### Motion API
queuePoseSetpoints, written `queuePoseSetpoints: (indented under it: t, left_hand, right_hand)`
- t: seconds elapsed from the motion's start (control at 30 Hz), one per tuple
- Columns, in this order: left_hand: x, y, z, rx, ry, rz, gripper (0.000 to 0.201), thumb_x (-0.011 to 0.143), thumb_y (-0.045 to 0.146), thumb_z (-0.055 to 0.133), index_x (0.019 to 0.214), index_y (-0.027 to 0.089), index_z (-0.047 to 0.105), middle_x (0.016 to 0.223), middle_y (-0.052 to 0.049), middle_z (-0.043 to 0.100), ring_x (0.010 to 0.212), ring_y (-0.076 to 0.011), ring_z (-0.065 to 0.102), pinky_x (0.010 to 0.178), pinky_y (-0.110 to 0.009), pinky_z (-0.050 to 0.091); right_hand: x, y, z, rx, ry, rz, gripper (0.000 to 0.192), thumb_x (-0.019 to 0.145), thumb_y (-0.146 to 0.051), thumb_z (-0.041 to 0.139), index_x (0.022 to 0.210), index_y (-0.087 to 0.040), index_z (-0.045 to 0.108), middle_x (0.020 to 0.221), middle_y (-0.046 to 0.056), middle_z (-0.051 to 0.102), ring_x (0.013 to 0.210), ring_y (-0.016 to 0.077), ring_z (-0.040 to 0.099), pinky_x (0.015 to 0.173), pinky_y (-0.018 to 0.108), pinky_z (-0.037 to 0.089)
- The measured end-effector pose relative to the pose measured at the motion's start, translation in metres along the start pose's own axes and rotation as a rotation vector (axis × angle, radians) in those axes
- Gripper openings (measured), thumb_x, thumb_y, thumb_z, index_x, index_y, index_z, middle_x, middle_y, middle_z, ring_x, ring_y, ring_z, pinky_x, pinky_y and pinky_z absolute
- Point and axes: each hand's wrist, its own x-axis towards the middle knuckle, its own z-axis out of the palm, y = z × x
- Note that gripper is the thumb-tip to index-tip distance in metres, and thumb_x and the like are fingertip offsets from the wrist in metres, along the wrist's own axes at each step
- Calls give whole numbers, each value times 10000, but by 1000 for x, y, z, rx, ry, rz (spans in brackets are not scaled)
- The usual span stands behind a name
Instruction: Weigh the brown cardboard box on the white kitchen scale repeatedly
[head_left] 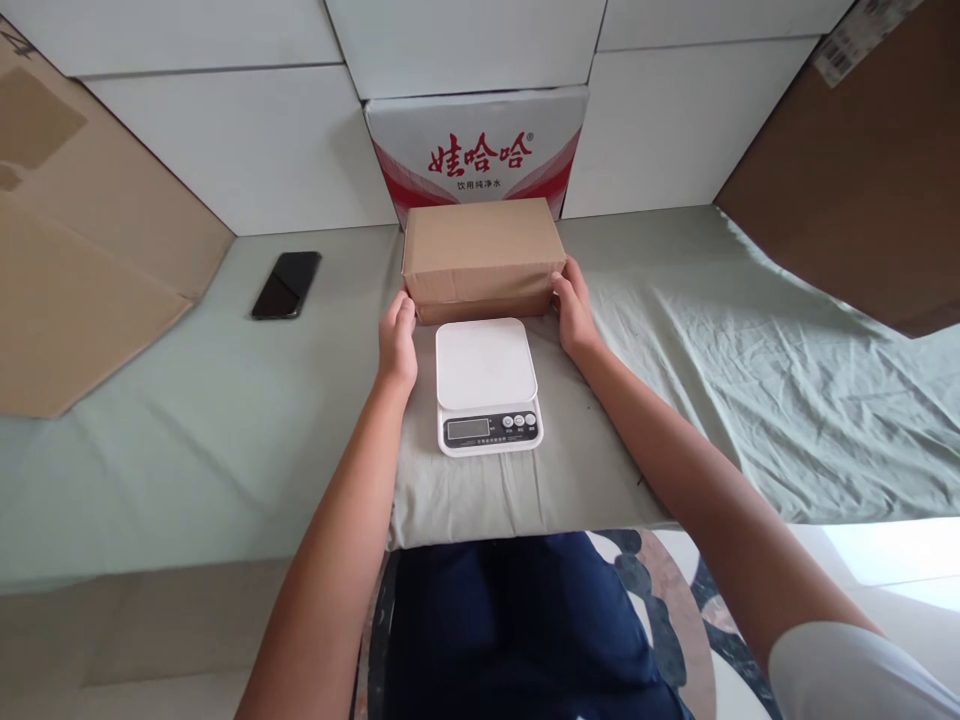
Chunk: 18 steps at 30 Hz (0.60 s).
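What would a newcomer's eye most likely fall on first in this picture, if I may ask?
Probably the brown cardboard box near the middle, with the left hand and the right hand at its two ends. Next would come the white digital scale, just in front of it on the green cloth. Behind the box, the white carton with its red lettering would also stand out.

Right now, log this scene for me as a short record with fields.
Left hand: at the left end of the brown box
Right hand: at its right end
Scale: white, just nearer the person than the box; no digits discernible
Phone: dark, lying left on the green cloth
Behind the box: red-and-white printed carton
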Motion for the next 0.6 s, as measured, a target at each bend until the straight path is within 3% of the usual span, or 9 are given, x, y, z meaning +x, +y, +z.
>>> queuePoseSetpoints:
  t: [0.2,0.43,0.6]
  left_hand:
    - [0,2,-1,-17,-3,2,672,885,786,613,1259,242,740,1464,-100,698,1512,-314,528,1234,-407,448]
    - [2,-5,1,-2,12,-4,767,843,832,614,1294,221,723,1489,-126,678,1483,-324,559,1249,-436,424]
    - [13,14,-18,-7,56,-5,774,852,832,594,1376,269,676,1610,-104,575,1563,-299,460,1282,-426,374]
  right_hand:
    - [1,4,-1,-67,-14,-32,573,944,-724,498,1395,-377,570,1590,-13,589,1535,288,490,1256,537,473]
    - [1,5,-1,-33,-3,-21,550,943,-690,523,1392,-376,578,1585,-24,595,1527,290,503,1296,531,427]
    - [2,4,0,-19,0,-11,591,926,-716,527,1404,-369,563,1592,-15,589,1540,288,484,1291,527,431]
